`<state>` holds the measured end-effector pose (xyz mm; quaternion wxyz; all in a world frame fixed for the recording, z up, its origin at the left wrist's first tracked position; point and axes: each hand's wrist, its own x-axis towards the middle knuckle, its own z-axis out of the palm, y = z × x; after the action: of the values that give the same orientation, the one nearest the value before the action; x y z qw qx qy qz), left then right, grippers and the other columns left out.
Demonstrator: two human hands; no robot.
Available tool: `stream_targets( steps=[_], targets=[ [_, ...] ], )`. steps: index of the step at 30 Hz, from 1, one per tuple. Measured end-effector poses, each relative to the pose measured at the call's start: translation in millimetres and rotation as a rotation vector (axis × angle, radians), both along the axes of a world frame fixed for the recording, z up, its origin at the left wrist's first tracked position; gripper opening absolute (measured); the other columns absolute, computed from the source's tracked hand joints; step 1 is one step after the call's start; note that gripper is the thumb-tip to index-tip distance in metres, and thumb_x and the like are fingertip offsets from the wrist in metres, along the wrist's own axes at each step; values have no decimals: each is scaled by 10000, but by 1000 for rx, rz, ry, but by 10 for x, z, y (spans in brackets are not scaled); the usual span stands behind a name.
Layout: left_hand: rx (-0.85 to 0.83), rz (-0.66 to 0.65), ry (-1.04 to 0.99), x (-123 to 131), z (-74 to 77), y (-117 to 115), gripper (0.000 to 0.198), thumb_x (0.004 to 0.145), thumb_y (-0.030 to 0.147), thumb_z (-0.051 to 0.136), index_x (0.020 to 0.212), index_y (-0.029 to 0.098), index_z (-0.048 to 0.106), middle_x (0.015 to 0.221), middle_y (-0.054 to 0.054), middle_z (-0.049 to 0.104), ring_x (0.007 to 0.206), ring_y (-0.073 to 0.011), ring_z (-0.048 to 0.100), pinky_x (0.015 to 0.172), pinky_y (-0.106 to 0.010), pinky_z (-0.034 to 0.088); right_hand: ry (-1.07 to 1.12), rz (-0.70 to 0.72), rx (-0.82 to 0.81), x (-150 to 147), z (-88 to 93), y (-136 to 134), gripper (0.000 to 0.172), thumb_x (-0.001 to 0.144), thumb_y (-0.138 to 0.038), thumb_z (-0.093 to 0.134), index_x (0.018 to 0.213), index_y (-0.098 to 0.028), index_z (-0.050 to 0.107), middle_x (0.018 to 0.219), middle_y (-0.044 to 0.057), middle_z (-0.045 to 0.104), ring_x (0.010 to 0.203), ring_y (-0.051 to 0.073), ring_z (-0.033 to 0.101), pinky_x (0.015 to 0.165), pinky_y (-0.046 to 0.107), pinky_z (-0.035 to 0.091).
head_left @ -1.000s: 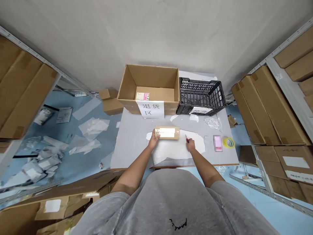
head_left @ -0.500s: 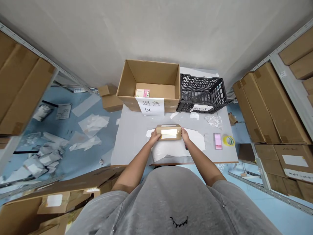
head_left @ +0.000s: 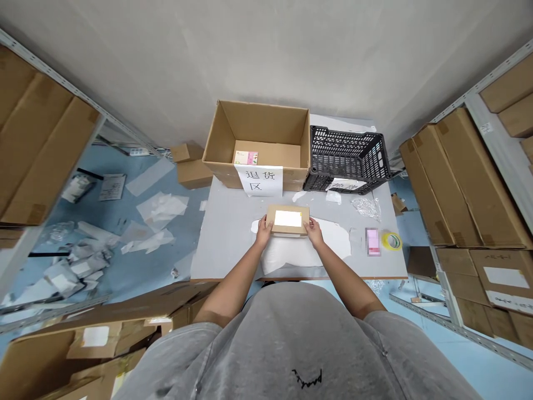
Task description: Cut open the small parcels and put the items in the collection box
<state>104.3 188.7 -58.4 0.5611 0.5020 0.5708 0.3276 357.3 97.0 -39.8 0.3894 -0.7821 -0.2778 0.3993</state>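
Observation:
A small brown cardboard box (head_left: 271, 215) with a white label on its upper face is held between both my hands, over the middle of the table. My left hand (head_left: 264, 230) is closed on the box's left end. On its right end, my right hand (head_left: 313, 229) grips with the thumb on top. Beneath the box lies a white plastic mailing bag (head_left: 287, 255), spread across the grey tabletop (head_left: 225, 239).
Behind stand a large open carton (head_left: 262, 116) with a small box inside and a black plastic crate (head_left: 345, 161). A pink packet (head_left: 373, 242), a yellow tape roll (head_left: 392, 240) and crumpled clear plastic (head_left: 367, 207) lie right. Shelves of cartons flank the table.
The small cardboard box has tilted in my hands, so its labelled face shows more and the glare on the label is gone. The whole view has shifted slightly.

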Motion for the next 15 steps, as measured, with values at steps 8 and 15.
stream_targets(
  steps=[8, 15],
  targets=[
    [19, -46, -88, -115, -8, -85, 850, 876, 359, 764, 1665, 250, 469, 1615, -161, 499, 1482, -341, 533, 1253, -506, 462, 26, 25, 109, 31, 44, -5, 696, 827, -351, 721, 1502, -219, 610, 1459, 144, 626, 1314, 274, 649, 1135, 413, 538],
    [52, -18, -110, -190, 8, -184, 783, 740, 275, 815, 1503, 269, 640, 1514, -121, 586, 1405, -313, 627, 1201, -479, 525, 91, 77, 73, 68, 164, -132, 585, 950, -441, 583, 1518, -304, 612, 1312, 69, 725, 1258, 238, 674, 1050, 369, 560]
  ],
)
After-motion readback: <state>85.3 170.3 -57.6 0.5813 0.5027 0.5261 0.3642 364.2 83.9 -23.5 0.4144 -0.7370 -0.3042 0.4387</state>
